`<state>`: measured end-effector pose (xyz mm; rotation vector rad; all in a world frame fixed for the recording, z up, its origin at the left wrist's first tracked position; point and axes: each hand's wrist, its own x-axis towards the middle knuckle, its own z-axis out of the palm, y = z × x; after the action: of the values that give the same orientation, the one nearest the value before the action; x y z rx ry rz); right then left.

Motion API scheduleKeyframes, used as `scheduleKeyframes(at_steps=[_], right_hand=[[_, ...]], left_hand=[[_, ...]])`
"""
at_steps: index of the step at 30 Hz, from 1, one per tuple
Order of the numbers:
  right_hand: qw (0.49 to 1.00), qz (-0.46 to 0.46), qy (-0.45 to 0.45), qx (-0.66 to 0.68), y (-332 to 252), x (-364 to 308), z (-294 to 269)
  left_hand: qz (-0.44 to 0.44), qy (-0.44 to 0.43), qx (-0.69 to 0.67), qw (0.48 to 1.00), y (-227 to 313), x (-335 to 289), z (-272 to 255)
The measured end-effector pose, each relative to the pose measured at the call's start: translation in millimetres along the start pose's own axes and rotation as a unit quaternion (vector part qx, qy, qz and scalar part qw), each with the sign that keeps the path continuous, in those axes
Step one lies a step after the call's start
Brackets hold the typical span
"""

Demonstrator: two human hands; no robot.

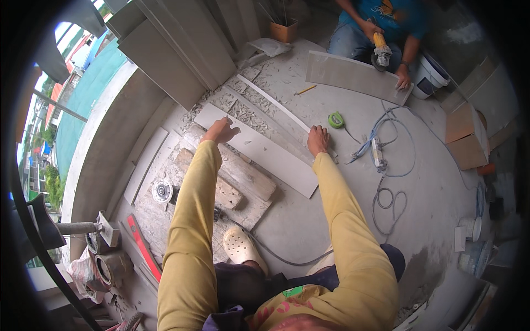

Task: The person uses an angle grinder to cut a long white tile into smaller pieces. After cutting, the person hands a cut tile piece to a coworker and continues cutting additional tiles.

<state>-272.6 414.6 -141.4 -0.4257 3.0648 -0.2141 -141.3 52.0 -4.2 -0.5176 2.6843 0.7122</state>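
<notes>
A long pale tile plank (265, 144) lies slantwise on the floor in front of me, with a few chips on its face. Over its far left end is my left hand (220, 131), thumb apart from the fingers and nothing held in it. My right hand (318, 140) has its fingers bent down at the near end of a narrow white strip (271, 100); its grip is partly hidden. Between strip and plank runs a grey strip (251, 107) strewn with broken chips. A green tape measure (335, 119) lies just right of my right hand.
Wooden blocks (229, 193) and an angle grinder (163, 191) lie near my left forearm, beside a red level (142, 246). Cables (381, 149) spread on the right. A co-worker holds a yellow grinder (380, 48) against another tile (353, 76). Large panels (165, 60) lean back left.
</notes>
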Motion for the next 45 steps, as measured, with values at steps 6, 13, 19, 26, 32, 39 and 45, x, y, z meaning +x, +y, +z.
scheduleKeyframes(at_steps=[6, 13, 19, 26, 32, 39, 45], right_hand=[[0.998, -0.058, 0.032, -0.012, -21, -15, -3], [0.983, -0.101, 0.125, 0.092, -10, -52, -7], [0.932, -0.184, 0.269, 0.159, -43, -98, -33], [0.89, -0.179, 0.348, 0.233, -81, -102, -62], [0.874, -0.177, 0.299, 0.34, -99, -114, -66], [0.773, -0.059, -0.073, 0.628, -122, -131, -70], [0.703, -0.051, -0.18, 0.686, -125, -141, -58]], left_hand=[[0.006, 0.008, 0.016, 1.0, -12, -2, 2], [0.032, 0.0, 0.001, 0.999, 32, -5, -2], [-0.012, 0.019, -0.209, 0.978, 20, -2, -9], [-0.033, 0.04, -0.587, 0.808, 57, 3, -18], [-0.004, 0.104, -0.611, 0.785, 89, -8, -22], [0.06, 0.161, -0.597, 0.784, 90, -7, -24], [0.075, 0.154, -0.549, 0.818, 85, -3, -16]])
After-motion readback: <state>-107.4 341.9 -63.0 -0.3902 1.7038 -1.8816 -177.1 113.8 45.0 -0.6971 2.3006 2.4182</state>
